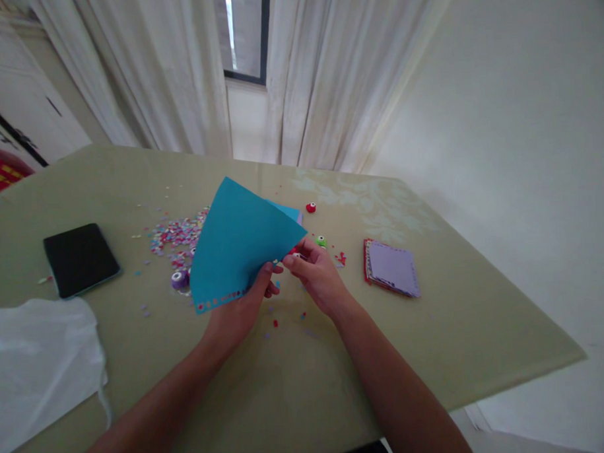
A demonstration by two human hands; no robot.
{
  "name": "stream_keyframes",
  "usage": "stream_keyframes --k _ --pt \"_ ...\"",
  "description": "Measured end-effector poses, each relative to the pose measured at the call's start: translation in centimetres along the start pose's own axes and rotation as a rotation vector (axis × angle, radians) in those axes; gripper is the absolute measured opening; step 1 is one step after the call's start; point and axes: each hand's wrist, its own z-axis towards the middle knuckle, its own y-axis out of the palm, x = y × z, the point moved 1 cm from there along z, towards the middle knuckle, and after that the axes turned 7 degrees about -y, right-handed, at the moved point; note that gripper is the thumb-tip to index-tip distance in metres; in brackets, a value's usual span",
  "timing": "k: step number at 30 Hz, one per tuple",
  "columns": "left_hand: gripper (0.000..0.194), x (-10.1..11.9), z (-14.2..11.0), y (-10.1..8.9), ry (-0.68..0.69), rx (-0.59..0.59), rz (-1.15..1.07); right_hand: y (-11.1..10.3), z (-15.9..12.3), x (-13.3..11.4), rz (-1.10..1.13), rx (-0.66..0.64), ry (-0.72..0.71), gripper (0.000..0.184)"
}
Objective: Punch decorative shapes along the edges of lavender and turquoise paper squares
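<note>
Above the middle of the table, my left hand (pixel 240 308) is closed on the lower edge of a blue sheet of paper (pixel 243 235), thumb on top. A row of small punched holes runs along that edge at the left. My right hand (pixel 316 272) is closed at the sheet's lower right edge, around a small red paper punch (pixel 295 251) with an eye on it, mostly hidden by the fingers. A purple punch (pixel 179 279) lies left of the sheet. To the right are a green punch (pixel 321 241) and a red eyed piece (pixel 310 207).
Colourful paper bits (pixel 176 234) are heaped behind the sheet at left. More blue paper (pixel 289 212) shows behind it. A stack of purple and red paper squares (pixel 393 269) lies right. A black tablet (pixel 80 259) and white cloth bag (pixel 44 367) lie left on the table (pixel 464 326).
</note>
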Motion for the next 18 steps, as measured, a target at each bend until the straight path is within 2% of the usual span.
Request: stream_keyframes --k 7,13,18 --pt "0.037 0.3 -0.1 -0.2 -0.019 -0.021 -0.125 0.0 -0.3 -0.3 0.034 -0.012 0.026 0.044" --pt "0.034 1.2 0.0 -1.2 -0.034 -0.028 -0.176 0.3 -0.7 -1.0 0.068 -0.072 0.041 0.048" --pt "0.033 1.7 0.1 -2.0 -0.024 -0.054 -0.192 0.5 -0.8 -1.3 0.079 -0.068 0.044 0.051"
